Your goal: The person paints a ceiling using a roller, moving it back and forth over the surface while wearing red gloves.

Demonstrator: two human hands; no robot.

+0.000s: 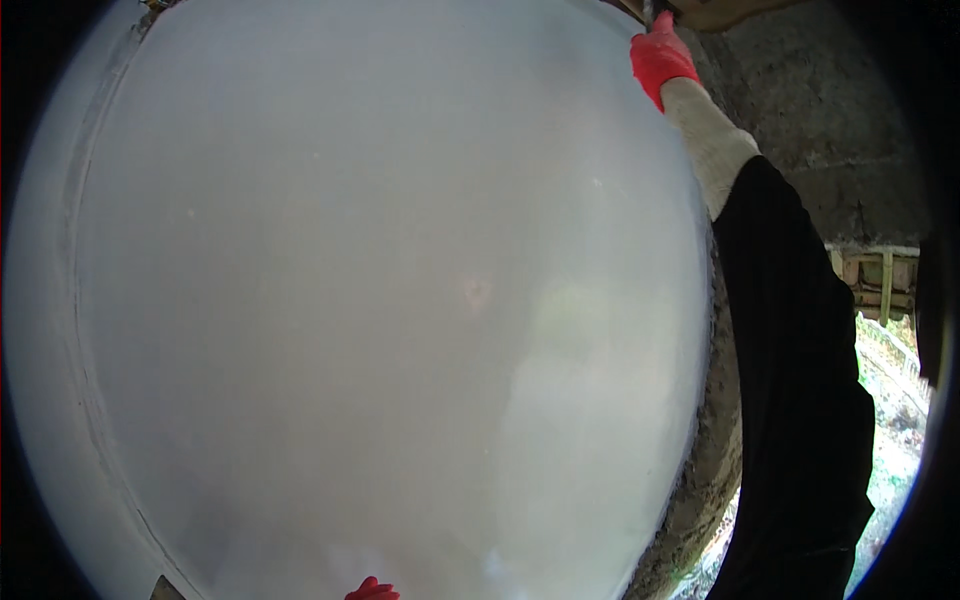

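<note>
A broad, smooth grey-white wall panel (pixel 400 250) fills most of the head view, with faint marks near its middle. At the upper right, my right hand (pixel 662 62) in a red glove is closed around a narrow metal tool (pixel 650 12) beside the panel's edge; what the tool is cannot be made out. My left hand (pixel 372 589), also red-gloved, shows only its fingers at the lower edge, loosely apart over the panel, with nothing visible in them. To its left a small grey triangular corner (pixel 166 591) of some object pokes in from below.
A rough plaster edge (pixel 690 495) runs along the panel's right side. Beyond it are bare concrete (pixel 830 100), a brown board (pixel 720 12) at the top, wooden framing (pixel 880 280) and a bright opening to outdoors (pixel 888 410). A grooved seam (pixel 85 390) runs down the left.
</note>
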